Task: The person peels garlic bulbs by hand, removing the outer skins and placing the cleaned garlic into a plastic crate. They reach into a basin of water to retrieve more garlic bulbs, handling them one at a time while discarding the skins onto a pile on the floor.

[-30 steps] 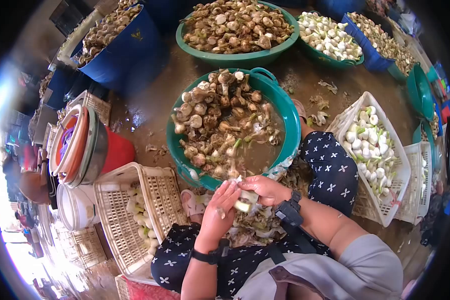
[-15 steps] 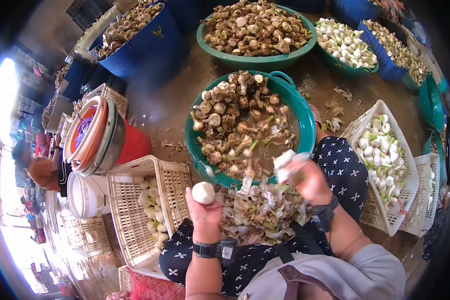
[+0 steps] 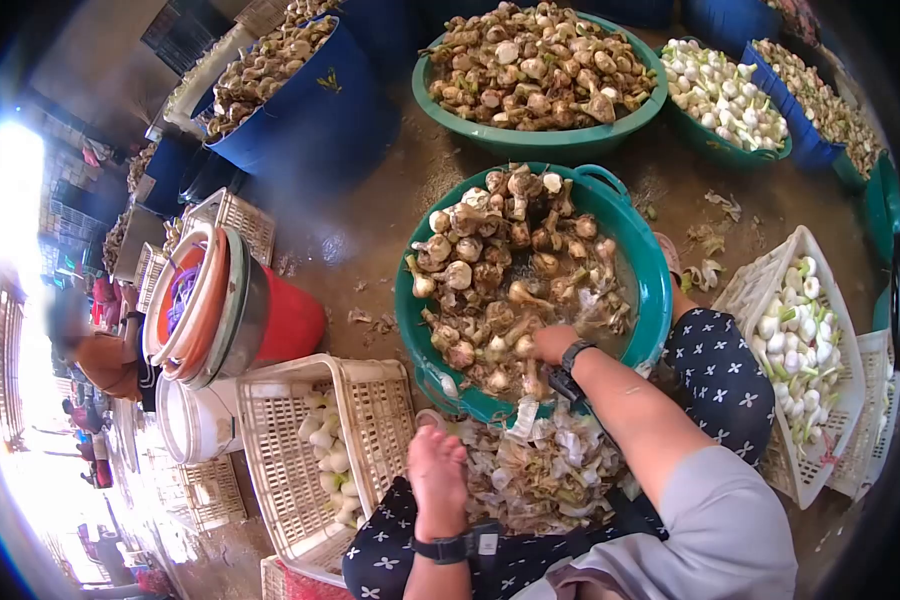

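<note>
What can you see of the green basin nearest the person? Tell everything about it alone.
The green basin is round, wide and looks like plastic, with a loop handle on its far rim. It sits upright on the wet floor in front of the person, holding murky water and a heap of unpeeled bulbs with roots and stalks. The right hand reaches in among them; peelings lie by its near rim.

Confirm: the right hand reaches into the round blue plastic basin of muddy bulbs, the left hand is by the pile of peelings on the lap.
Not quite: the round plastic basin the right hand reaches into is green, not blue, as the head view shows. The muddy bulbs, the left hand and the pile of peelings are as stated.
</note>
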`<state>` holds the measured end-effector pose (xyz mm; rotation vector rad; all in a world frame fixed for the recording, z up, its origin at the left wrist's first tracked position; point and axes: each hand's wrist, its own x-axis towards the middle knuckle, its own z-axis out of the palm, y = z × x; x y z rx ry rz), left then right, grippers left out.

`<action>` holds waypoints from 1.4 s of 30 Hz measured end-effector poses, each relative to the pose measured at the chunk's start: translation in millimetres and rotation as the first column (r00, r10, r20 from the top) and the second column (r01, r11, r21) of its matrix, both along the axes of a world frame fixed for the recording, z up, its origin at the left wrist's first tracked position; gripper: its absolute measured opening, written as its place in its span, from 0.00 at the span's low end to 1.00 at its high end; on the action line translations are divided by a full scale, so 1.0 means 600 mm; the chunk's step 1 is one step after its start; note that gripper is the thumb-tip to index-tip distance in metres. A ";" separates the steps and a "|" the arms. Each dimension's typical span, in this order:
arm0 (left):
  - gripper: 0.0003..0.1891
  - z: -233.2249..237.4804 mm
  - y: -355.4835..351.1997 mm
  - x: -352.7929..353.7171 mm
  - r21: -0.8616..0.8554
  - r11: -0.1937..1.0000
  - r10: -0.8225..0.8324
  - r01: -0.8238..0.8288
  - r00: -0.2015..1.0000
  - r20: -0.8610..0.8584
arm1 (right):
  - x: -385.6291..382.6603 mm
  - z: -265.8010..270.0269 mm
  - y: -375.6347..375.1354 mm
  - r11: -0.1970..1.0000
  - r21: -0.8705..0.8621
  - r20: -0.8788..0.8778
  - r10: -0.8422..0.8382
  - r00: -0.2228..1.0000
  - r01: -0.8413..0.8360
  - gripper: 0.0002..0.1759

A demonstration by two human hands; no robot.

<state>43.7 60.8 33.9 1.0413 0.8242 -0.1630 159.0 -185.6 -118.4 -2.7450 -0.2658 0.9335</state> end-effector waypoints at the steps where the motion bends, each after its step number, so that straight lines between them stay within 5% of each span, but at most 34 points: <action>1: 0.25 -0.006 -0.011 -0.002 0.009 0.996 -0.087 0.087 0.995 -0.048 | -0.014 0.006 0.005 1.000 0.006 -0.014 0.002 1.000 -0.002 0.12; 3: 0.35 -0.016 -0.033 0.001 -0.057 0.971 -0.240 0.233 0.950 -0.202 | -0.057 0.031 0.024 0.886 0.434 0.086 -0.219 0.972 0.161 0.19; 5: 0.35 -0.015 -0.048 0.002 -0.182 0.943 -0.323 0.279 0.901 -0.290 | -0.113 0.165 0.057 0.612 0.685 -0.215 -0.347 0.913 0.395 0.20; 8: 0.27 0.004 -0.068 0.009 -0.257 0.888 -0.439 0.382 0.870 -0.222 | -0.194 0.189 0.095 0.664 0.733 0.038 -0.257 0.966 0.148 0.16; 10: 0.18 -0.007 -0.072 0.001 0.168 0.826 -0.514 0.538 0.841 -0.168 | -0.221 0.233 0.099 0.673 0.735 0.126 -0.249 0.960 0.079 0.15; 12: 0.15 0.001 -0.079 -0.009 0.153 0.837 -0.509 0.525 0.850 -0.134 | -0.229 0.260 0.090 0.753 0.657 0.205 -0.158 0.966 -0.016 0.13; 15: 0.12 0.015 -0.075 -0.022 0.010 0.842 -0.537 0.539 0.839 -0.084 | -0.241 0.232 0.089 0.705 0.709 0.269 -0.266 0.926 -0.004 0.10; 16: 0.13 0.019 -0.077 -0.025 -0.025 0.840 -0.543 0.542 0.839 -0.039 | -0.235 0.228 0.079 0.618 0.779 0.068 -0.257 0.964 0.110 0.10; 17: 0.13 0.023 -0.077 -0.028 -0.059 0.834 -0.549 0.548 0.836 0.005 | -0.238 0.219 0.077 0.619 0.777 0.077 -0.271 0.960 0.113 0.10; 18: 0.18 0.028 -0.072 -0.028 -0.031 0.781 -0.620 0.623 0.781 0.080 | -0.242 0.208 0.076 0.354 0.819 -0.346 -0.324 0.880 0.453 0.12; 19: 0.18 0.032 -0.068 -0.029 -0.031 0.773 -0.630 0.634 0.772 0.085 | -0.246 0.213 0.074 0.069 0.666 -0.711 -0.241 0.660 0.743 0.13; 20: 0.19 0.035 -0.066 -0.029 0.010 0.752 -0.654 0.659 0.745 0.134 | -0.252 0.228 0.076 -0.133 0.581 -0.805 -0.241 0.542 0.803 0.15; 21: 0.21 0.040 -0.062 -0.025 0.052 0.731 -0.677 0.680 0.713 0.180 | -0.255 0.225 0.073 -0.140 0.582 -0.804 -0.250 0.540 0.801 0.15; 22: 0.24 0.060 -0.052 -0.014 0.183 0.600 -0.798 0.779 0.598 0.071 | -0.256 0.223 0.071 0.025 0.796 -0.561 -0.346 0.752 0.605 0.15; 23: 0.24 0.057 -0.054 -0.017 0.181 0.591 -0.805 0.786 0.588 0.072 | -0.258 0.222 0.070 0.213 0.911 -0.257 -0.381 0.888 0.354 0.14; 24: 0.24 0.052 -0.055 -0.024 0.398 0.439 -0.884 0.806 0.466 0.030 | -0.266 0.224 0.077 0.182 0.941 -0.165 -0.491 0.855 0.287 0.12; 25: 0.24 0.053 -0.061 -0.027 0.588 0.257 -0.938 0.767 0.345 -0.040 | -0.265 0.223 0.071 0.179 0.940 -0.167 -0.504 0.848 0.292 0.12; 27: 0.26 0.061 -0.073 -0.034 0.618 0.313 -0.931 0.721 0.362 0.049 | -0.260 0.221 0.058 -0.004 0.721 -0.639 -0.389 0.663 0.693 0.12; 28: 0.25 0.061 -0.074 -0.033 0.787 0.226 -0.961 0.574 0.263 0.085 | -0.257 0.213 0.060 -0.187 0.634 -0.766 -0.277 0.579 0.750 0.12; 29: 0.25 0.062 -0.076 -0.031 0.912 0.149 -0.983 0.382 0.159 0.094 | -0.257 0.208 0.060 -0.189 0.633 -0.768 -0.278 0.577 0.751 0.12; 31: 0.25 0.067 -0.075 -0.032 0.890 0.137 -0.979 0.434 0.193 0.057 | -0.252 0.211 0.063 -0.285 0.563 -0.822 -0.292 0.489 0.776 0.12; 33: 0.20 0.061 -0.071 -0.024 0.992 -0.102 -0.994 0.077 0.030 -0.105 | -0.246 0.231 0.053 -0.272 0.539 -0.839 -0.256 0.480 0.797 0.11; 34: 0.20 0.050 -0.073 -0.031 0.991 -0.108 -0.994 0.084 0.024 -0.110 | -0.248 0.242 0.049 -0.254 0.519 -0.852 -0.224 0.472 0.816 0.11; 35: 0.17 0.033 -0.078 -0.043 0.894 0.268 -0.943 0.360 0.286 0.168 | -0.254 0.247 0.053 -0.260 0.514 -0.856 -0.224 0.467 0.817 0.11; 36: 0.14 0.022 -0.081 -0.047 0.613 0.631 -0.748 0.476 0.583 0.317 | -0.258 0.253 0.059 -0.375 0.606 -0.793 -0.211 0.571 0.702 0.12; 37: 0.14 0.020 -0.077 -0.039 0.616 0.629 -0.749 0.474 0.581 0.318 | -0.260 0.262 0.062 -0.481 0.672 -0.713 -0.212 0.669 0.564 0.13; 38: 0.11 0.021 -0.068 -0.028 0.245 0.880 -0.473 0.406 0.786 0.398 | -0.276 0.296 0.049 -0.141 0.808 -0.582 -0.338 0.740 0.571 0.13; 39: 0.09 0.025 -0.059 -0.020 -0.159 0.962 -0.158 0.220 0.929 0.335 | -0.288 0.289 0.048 -0.145 0.810 -0.580 -0.333 0.743 0.568 0.13; 41: 0.08 0.036 -0.049 -0.017 -0.179 0.970 -0.101 0.164 0.943 0.318 | -0.328 0.250 0.060 0.393 0.919 0.111 -0.349 0.930 0.037 0.13; 42: 0.09 0.040 -0.046 -0.019 -0.149 0.981 -0.086 0.126 0.965 0.249 | -0.342 0.193 0.064 0.476 0.878 0.272 -0.430 0.861 -0.039 0.11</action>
